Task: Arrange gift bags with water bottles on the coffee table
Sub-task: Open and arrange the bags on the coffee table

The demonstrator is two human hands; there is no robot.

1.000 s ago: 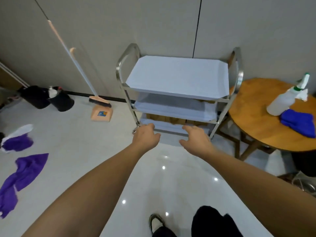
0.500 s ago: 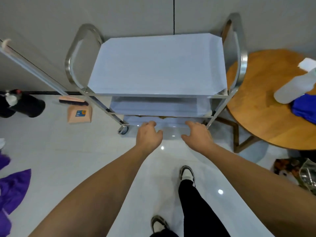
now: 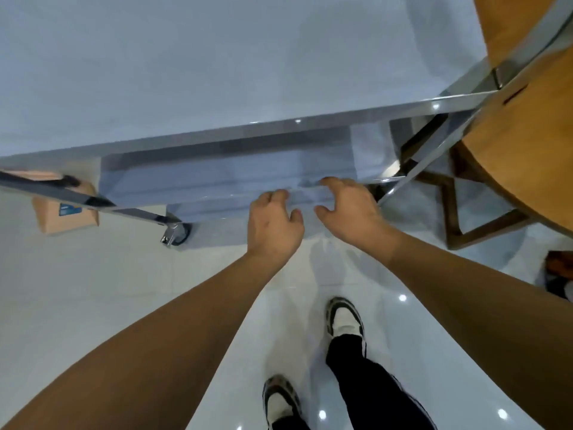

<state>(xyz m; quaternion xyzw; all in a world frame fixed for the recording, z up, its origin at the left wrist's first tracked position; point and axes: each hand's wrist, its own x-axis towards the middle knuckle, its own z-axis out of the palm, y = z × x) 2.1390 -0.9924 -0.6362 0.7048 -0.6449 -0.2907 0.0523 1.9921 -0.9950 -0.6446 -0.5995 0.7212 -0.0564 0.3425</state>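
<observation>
Nearest to the camera, two grey-and-white sport shoes [image 3: 344,321] stand on the glossy white tile floor [image 3: 93,290], under black trousers [image 3: 372,389]. Two bare forearms go forward from the lower corners of the view.

The left hand [image 3: 273,225] is held palm down, with the fingers curled over the front edge of the lowest shelf [image 3: 235,193] of a steel trolley with three pale blue-grey shelves [image 3: 217,63]. Its fingertips go under the shelf above, so it is not possible to tell if they grasp something. The right hand [image 3: 350,209] is just beside it, also palm down, with the fingers bent and a little spread at the same edge. Its fingertips are hidden too, and I cannot tell whether it holds anything. The two hands are close together but they do not touch.

No gift bag and no water bottle can be made out in this view; whatever is on the lower shelves is covered by the wide top shelf.

At the left, one small caster wheel [image 3: 175,235] of the trolley rests on the floor. Beyond it a light orange dustpan with a blue label [image 3: 66,209] lies on the floor, partly behind the slanted steel leg [image 3: 83,200] of the trolley.

At the right, a round worktop of light brown wood [image 3: 527,150] stands just beside the trolley, on dark wooden crossed legs [image 3: 483,225]. The curved steel handle [image 3: 524,51] of the trolley passes in front of the wooden top
</observation>
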